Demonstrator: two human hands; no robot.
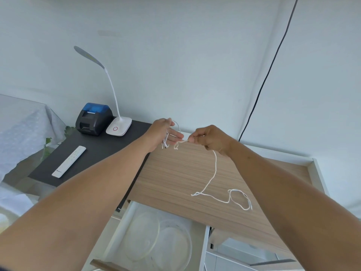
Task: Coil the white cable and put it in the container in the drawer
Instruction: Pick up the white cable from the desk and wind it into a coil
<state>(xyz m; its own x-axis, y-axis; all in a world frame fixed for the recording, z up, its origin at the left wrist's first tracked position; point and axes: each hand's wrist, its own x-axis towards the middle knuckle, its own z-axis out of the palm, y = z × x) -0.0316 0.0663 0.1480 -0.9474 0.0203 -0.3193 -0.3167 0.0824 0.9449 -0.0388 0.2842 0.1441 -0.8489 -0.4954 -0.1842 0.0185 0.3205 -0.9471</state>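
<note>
A thin white cable (214,171) runs from both hands down onto the wooden desktop (175,177), where its loose end lies in loops near the front right. My left hand (163,133) holds one end, with a small loop and the plug hanging below its fingers. My right hand (210,138) pinches the cable a short way to the right, fingers closed. Below the desktop's front edge a white drawer (203,249) stands pulled out. Inside it sit a clear round container (175,245) and a clear lid (140,235) leaning beside it.
A dark side table (93,153) on the left carries a black and blue printer (93,119), a white desk lamp (118,126) and a white remote (68,161). A black cord (269,69) hangs down the wall at the right. A covered bed (21,130) lies far left.
</note>
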